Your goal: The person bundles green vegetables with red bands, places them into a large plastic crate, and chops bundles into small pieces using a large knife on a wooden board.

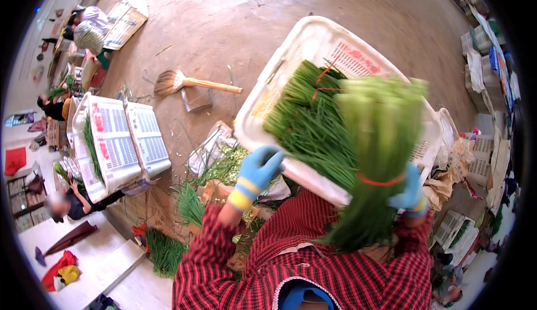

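My right hand (409, 190), in a blue glove with a yellow-striped cuff, grips a large green vegetable bundle (379, 134) tied with a red band, its pale stem ends upward and its dark leaves hanging down. Motion blurs this bundle. Gloved alike, my left hand (262, 165) holds nothing I can make out, its fingers curled with a gap, beside the near-left rim of a white plastic crate (256, 96). Inside the crate lie red-tied bundles of green stalks (310, 117), partly hidden by the raised bundle.
A straw broom (170, 82) rests across a small block (197, 99) on the floor. Cut trimmings (226, 163) and loose greens (191, 205) lie at my left, more greens (163, 251) lower down. White crates (115, 138) stand further left near another person (77, 203). Crumpled bags (451, 163) lie right.
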`<state>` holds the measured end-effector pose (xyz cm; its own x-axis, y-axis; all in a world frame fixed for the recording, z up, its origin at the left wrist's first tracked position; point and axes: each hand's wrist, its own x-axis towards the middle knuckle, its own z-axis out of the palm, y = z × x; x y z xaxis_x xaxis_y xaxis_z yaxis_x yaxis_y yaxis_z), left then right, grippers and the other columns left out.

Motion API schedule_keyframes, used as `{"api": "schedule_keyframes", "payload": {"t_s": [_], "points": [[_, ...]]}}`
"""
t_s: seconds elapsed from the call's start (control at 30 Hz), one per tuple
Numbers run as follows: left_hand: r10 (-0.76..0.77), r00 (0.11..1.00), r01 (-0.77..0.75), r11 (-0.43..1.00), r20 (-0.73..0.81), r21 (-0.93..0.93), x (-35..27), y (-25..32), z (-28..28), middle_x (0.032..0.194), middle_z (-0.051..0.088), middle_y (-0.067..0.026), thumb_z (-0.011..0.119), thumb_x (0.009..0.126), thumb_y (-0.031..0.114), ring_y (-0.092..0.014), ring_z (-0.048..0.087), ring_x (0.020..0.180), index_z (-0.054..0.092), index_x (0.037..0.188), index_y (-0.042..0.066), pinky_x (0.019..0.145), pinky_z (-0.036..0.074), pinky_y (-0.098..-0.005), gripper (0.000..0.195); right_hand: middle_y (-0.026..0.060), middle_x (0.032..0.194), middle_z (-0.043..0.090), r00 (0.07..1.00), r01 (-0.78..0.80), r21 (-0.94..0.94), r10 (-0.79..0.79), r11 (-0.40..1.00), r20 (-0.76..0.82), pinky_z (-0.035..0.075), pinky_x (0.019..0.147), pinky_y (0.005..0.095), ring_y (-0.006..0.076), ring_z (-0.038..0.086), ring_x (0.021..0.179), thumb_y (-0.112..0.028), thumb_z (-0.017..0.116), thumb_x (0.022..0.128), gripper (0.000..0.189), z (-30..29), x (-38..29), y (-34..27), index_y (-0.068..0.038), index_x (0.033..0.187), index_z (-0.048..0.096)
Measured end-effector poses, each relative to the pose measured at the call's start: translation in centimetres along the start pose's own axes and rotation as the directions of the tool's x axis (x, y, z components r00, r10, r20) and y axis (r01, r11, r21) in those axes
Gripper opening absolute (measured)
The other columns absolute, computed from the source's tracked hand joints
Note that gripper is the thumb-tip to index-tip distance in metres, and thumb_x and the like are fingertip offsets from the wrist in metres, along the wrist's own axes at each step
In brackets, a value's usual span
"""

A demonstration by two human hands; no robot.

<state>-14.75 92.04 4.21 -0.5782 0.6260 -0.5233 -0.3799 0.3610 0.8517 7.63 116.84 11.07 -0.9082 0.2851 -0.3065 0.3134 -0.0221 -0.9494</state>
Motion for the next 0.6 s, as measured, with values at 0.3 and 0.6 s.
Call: {"api": "schedule_keyframes", "payload": {"t_s": [0.3, 0.6], "points": [[0.315, 0.935, -0.249, 0.262, 0.161, 0.932, 34.5, -6.7, 9.5, 0.084, 0.063, -0.0127, 0.047, 0.081, 0.018, -0.031, 0.06, 0.083, 0.06, 0.08, 0.01, 0.072, 0.046, -0.0424, 0.015, 0.0107, 0.106, 0.059, 0.805, -0.438, 0.077, 0.43, 0.895, -0.409, 0.043, 0.086, 0.032, 0.0201, 0.057, 0.095, -0.036, 0.078, 0.046, 0.089, -13.1, -6.3, 2.7, 0.005, 0.118, 0.047], [0.339, 0.812, -0.498, -0.022, 0.475, 0.867, 43.7, -13.5, 12.7, 0.091, 0.062, -0.0102, 0.051, 0.082, 0.037, -0.025, 0.054, 0.094, 0.064, 0.081, 0.009, 0.09, 0.036, -0.0375, 0.031, 0.0135, 0.107, 0.059, 0.751, -0.621, 0.02, 0.602, 0.783, -0.273, 0.042, 0.086, 0.0334, 0.0242, 0.057, 0.097, -0.025, 0.082, 0.043, 0.087, -15.9, -0.9, 7.3, 0.004, 0.118, 0.048]]}}
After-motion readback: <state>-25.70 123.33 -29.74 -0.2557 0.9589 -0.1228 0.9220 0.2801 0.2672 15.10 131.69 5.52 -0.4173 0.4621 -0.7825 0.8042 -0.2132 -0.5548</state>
